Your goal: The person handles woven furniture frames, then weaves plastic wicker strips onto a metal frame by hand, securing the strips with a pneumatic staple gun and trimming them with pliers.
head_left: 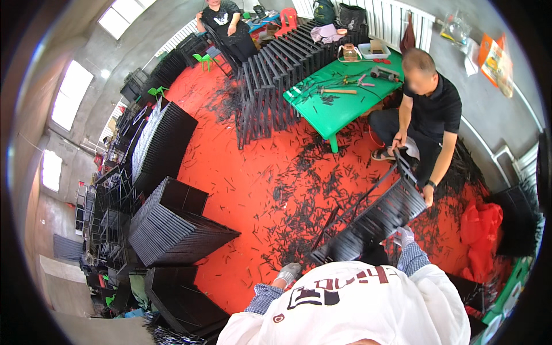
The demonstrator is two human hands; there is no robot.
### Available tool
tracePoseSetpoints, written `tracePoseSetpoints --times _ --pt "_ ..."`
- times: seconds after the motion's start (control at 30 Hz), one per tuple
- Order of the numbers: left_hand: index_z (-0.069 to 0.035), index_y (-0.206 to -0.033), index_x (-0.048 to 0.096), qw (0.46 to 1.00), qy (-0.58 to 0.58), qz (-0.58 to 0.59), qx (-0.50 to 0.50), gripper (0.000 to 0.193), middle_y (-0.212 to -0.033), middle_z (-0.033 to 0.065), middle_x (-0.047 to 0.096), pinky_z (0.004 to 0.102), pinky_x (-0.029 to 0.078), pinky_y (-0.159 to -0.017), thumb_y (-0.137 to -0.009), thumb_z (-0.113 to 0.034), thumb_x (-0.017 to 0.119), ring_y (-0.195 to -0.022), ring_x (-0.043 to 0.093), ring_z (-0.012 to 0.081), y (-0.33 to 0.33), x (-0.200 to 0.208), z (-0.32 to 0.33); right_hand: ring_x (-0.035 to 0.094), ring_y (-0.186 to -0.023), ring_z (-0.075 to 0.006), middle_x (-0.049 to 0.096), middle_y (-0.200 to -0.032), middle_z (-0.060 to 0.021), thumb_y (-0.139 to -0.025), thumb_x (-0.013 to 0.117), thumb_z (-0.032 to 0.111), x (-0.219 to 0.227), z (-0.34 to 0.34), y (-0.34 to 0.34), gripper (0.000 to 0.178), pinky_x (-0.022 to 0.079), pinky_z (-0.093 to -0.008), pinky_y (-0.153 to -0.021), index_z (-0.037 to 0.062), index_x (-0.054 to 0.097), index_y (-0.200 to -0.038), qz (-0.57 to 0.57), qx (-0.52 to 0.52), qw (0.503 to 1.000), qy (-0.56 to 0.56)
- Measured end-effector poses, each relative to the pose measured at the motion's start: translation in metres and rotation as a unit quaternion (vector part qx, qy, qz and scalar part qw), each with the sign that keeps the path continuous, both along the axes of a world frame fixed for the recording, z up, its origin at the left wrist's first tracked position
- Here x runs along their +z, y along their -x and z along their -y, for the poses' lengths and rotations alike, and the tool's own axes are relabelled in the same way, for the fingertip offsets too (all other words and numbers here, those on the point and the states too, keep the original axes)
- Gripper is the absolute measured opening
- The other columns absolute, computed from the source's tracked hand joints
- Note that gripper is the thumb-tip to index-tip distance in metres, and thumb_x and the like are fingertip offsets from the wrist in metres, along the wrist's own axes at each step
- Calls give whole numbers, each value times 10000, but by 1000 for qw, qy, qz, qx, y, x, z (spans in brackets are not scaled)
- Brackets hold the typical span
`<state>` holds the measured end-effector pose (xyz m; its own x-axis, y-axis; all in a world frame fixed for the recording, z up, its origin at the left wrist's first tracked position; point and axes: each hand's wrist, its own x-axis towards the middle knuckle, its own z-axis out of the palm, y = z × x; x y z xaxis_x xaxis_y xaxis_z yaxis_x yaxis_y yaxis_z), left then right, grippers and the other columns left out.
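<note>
A long black slatted frame (368,230) stretches at a slant in front of me, its strips partly blurred. My right hand (403,236), in a pale glove, is at the frame's near right edge with its fingers closed against it. Off the frame's left end is my left hand (289,272), in a grey-and-white glove, over the red floor; its fingers are too small and bunched to read. A person in black (434,109) squats at the frame's far right end and holds it with both hands. Their far hand is by a loop at its top corner.
Black strip scraps (293,201) litter the red floor. A green table (333,109) carries a hammer (339,91) and other tools. Stacked black panels (172,224) stand at left, nested black frames (267,86) behind. A red bag (482,230) lies right. Another person (224,26) stands far back.
</note>
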<state>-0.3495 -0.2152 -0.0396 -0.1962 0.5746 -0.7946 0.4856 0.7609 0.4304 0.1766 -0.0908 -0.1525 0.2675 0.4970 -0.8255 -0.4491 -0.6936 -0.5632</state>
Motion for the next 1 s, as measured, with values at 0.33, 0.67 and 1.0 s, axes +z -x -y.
tracePoseSetpoints --times 0.33,0.67,1.0 --pt "-91 -1181 624 939 -9 -126 -319 440 -1254 172 598 395 456 -954 -936 -422 471 -1160 575 329 75 -7 26 596 -654 -289 579 -733 -92 -773 656 199 -29 92 22 172 461 -493 -548 121 572 -902 373 441 791 -200" --pt "-52 -1205 622 987 -48 28 -150 361 -1161 98 684 306 489 -904 -943 -296 582 -1066 642 218 65 -26 10 635 -602 -281 638 -688 -113 -802 650 215 -18 119 37 134 532 -405 -531 85 655 -831 235 279 930 -50" --pt "-77 -1208 636 996 5 58 -67 372 -1154 114 682 318 490 -902 -932 -318 571 -1058 640 225 101 -52 56 609 -539 -179 637 -678 -58 -877 611 229 54 133 85 190 503 -327 -464 98 642 -1010 144 195 966 96"
